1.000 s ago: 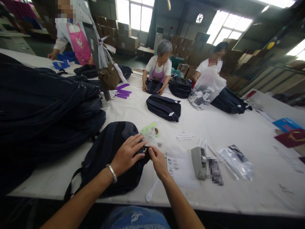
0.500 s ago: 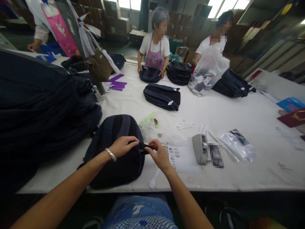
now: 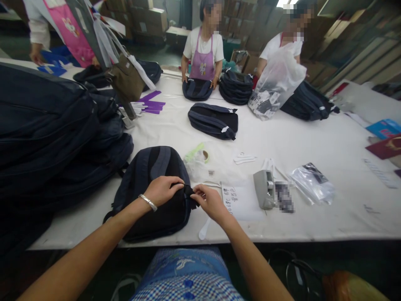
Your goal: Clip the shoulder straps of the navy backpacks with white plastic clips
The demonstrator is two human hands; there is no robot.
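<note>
A dark navy backpack [image 3: 166, 215] lies on the table in front of me, its shoulder straps facing up. My left hand [image 3: 161, 192], with a silver bangle at the wrist, pinches a black strap [image 3: 188, 190] at the bag's right edge. From the other side my right hand [image 3: 210, 203] has its thumb and fingers closed on the same strap. The fingertips partly cover the strap, so its end and any buckle cannot be made out.
A tall heap of navy bags [image 3: 53, 138] stands left. Beyond the bag lie a tape roll [image 3: 205, 156] and another backpack [image 3: 213, 120]. A grey tape dispenser [image 3: 265, 190] and clear plastic bags [image 3: 313, 186] are right. Co-workers handle bags across the table [image 3: 328, 225].
My right hand has drawn in slightly toward my left, and the strap between them now looks shorter and bunched. The camera view has tilted down a little.
</note>
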